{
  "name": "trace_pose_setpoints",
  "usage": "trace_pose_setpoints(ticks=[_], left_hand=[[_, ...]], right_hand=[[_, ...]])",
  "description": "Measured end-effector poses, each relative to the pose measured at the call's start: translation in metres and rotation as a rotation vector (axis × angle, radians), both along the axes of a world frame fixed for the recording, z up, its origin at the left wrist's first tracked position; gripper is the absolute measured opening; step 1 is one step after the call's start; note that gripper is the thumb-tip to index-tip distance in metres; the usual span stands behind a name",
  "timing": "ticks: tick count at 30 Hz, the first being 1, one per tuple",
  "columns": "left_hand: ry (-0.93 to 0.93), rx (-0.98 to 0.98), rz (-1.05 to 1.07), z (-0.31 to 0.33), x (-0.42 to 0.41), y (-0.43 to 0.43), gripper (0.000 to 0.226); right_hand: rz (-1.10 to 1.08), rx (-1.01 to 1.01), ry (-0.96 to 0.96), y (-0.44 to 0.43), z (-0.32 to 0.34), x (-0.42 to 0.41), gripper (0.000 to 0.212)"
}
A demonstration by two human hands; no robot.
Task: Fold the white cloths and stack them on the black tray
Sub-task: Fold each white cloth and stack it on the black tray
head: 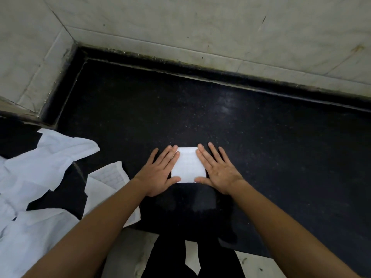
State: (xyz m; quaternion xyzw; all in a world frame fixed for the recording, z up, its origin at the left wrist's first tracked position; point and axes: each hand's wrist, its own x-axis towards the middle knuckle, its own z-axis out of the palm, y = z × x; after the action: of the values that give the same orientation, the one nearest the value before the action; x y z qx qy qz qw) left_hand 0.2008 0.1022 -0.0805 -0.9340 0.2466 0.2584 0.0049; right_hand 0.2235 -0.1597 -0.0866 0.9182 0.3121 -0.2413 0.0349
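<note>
White folded cloth point(188, 165), small and close to square, pinned flat on the black speckled counter point(261, 137). Touched from both sides: left grip point(160, 174) at the cloth's left edge, right grip point(217, 174) at its right edge. Lay wide, both of them, palms down and fingers straight; clasped nothing.

Left fingers point(176, 155) along the cloth's left border, slightly over it. Left thumb point(174, 179) angled in at the cloth's near left corner. Right fingers point(201, 156) likewise along the right border. Right thumb point(200, 179) at the near edge, tip toward the other thumb, with a short run of hem between the two. Faint grid weave on the cloth's top face.

Bare forearms point(281, 227) stretched back from the cloth toward the camera.

Well to the left of the folded cloth, on the same counter: loose cloths point(40, 167), unfolded, crumpled and overlapping in a heap. Closest of these to the folded cloth, a creased sheet point(109, 177), partly hidden under the left forearm and reaching the counter's front edge.

Beyond the cloth: pale marbled wall tiles point(200, 27), joined to the counter along a dark, grimy seam, with a corner far off to the cloth's left.

Nearer than the cloth and below counter level: dark-clad legs point(172, 257) on a light floor point(124, 257).
</note>
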Motion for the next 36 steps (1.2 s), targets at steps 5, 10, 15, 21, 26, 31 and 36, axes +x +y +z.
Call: trace_pose_setpoints(ticks=[5, 10, 15, 21, 26, 31, 36], left_hand=[[0.011, 0.012, 0.002, 0.002, -0.002, -0.002, 0.082], [0.045, -0.095, 0.188, 0.021, -0.001, -0.016, 0.086], [-0.039, -0.174, 0.489, 0.035, -0.02, -0.031, 0.071], [-0.018, -0.092, 0.648, 0.041, -0.038, -0.037, 0.065], [0.059, -0.046, 0.651, 0.045, -0.039, -0.03, 0.069], [0.003, -0.123, 0.604, 0.062, -0.017, -0.031, 0.089], [0.111, -0.158, 0.357, 0.076, 0.009, -0.037, 0.051]], right_hand=[[-0.001, -0.025, 0.034, 0.005, 0.004, -0.002, 0.097], [-0.239, 0.176, 0.109, 0.0, 0.034, -0.01, 0.103], [-0.682, 0.394, 0.265, -0.005, 0.042, -0.019, 0.073], [-0.793, 0.361, 0.391, 0.011, 0.043, -0.013, 0.014], [-0.759, 0.37, 0.435, 0.013, 0.049, -0.006, 0.006], [-0.592, 0.494, 0.353, 0.01, 0.066, -0.007, 0.01], [-0.478, 0.559, 0.343, -0.005, 0.087, -0.011, 0.013]])
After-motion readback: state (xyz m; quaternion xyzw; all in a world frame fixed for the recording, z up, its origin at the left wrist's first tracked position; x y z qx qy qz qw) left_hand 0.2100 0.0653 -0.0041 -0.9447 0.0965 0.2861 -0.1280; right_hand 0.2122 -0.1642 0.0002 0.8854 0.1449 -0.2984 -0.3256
